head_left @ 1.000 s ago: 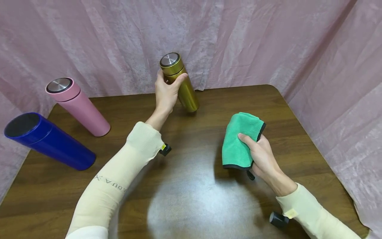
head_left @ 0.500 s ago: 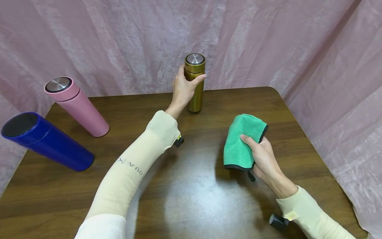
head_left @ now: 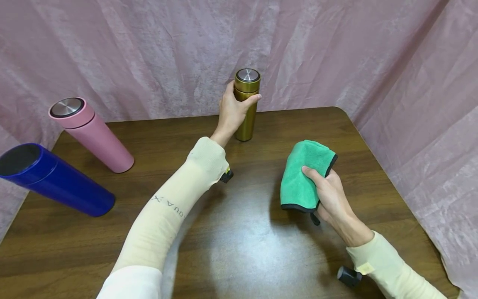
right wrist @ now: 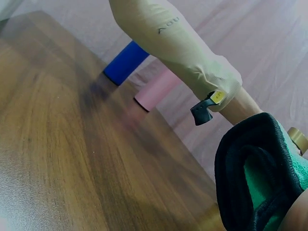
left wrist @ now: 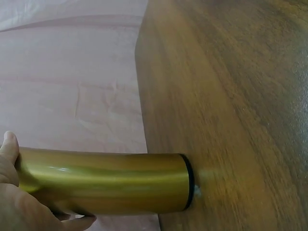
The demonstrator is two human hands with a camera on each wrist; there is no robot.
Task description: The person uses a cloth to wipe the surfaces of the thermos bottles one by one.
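Near the table's back edge, my left hand (head_left: 232, 111) grips a gold thermos flask (head_left: 246, 120) around its upper body, thumb on the near side. The flask stands upright with a silver-topped lid; in the left wrist view the gold flask (left wrist: 110, 183) shows its black-rimmed base at the wooden surface. At the right, my right hand (head_left: 330, 195) holds a folded green cloth (head_left: 304, 178) with black edging, thumb on top and the other fingers hidden beneath it. The right wrist view shows the folded edge of the cloth (right wrist: 260, 178) up close.
A pink thermos flask (head_left: 98, 139) and a larger blue thermos flask (head_left: 63, 180) stand on the left of the wooden table (head_left: 239, 232). A pink curtain (head_left: 168, 58) hangs behind the table and along its right side.
My left hand has carried the gold flask to the right and it has gone from tilted to upright, moving only slightly in the last half second. The right hand with the cloth stays almost still.
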